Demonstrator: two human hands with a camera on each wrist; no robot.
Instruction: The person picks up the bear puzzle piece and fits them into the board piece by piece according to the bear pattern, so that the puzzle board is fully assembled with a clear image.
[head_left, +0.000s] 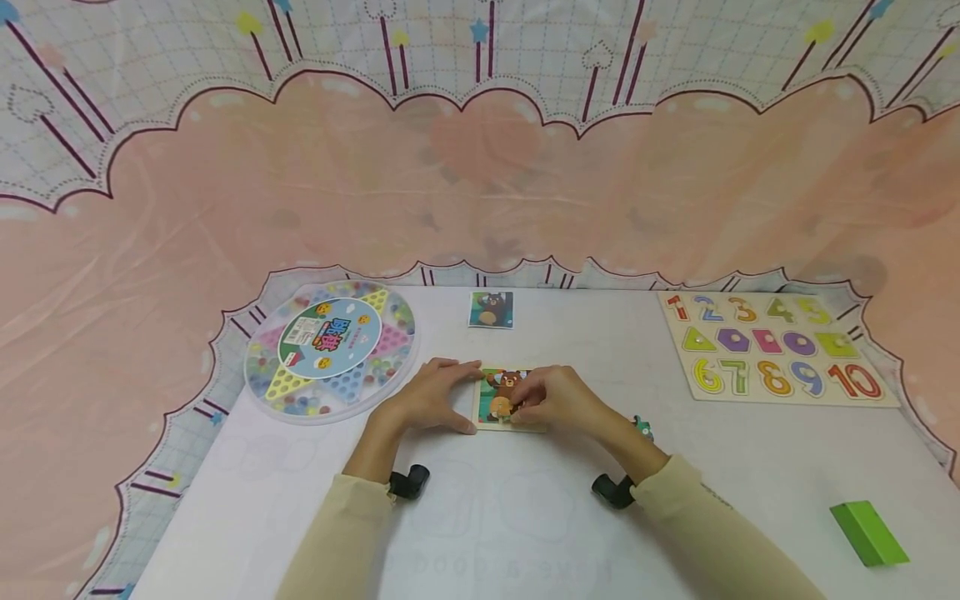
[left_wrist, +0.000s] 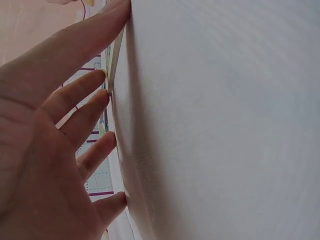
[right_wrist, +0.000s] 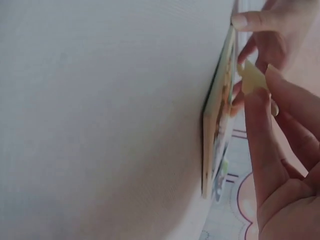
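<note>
A small wooden jigsaw board (head_left: pixel 486 412) with a brown bear picture lies flat on the white table, between both hands. My left hand (head_left: pixel 431 396) rests at the board's left side, fingers spread and fairly straight, thumb at the near left corner. Over the board's right part, my right hand (head_left: pixel 566 400) pinches a small pale jigsaw piece (right_wrist: pixel 254 79) between thumb and fingers. In the right wrist view that piece is held tilted, just above the board's surface. My right fingers cover part of the picture in the head view.
Behind the board lies a bear picture card (head_left: pixel 492 309). A round Chinese checkers set (head_left: pixel 330 350) is at left, a number puzzle board (head_left: pixel 780 350) at right. A small green piece (head_left: pixel 642 427) shows by my right wrist; a green block (head_left: pixel 868 533) lies at near right.
</note>
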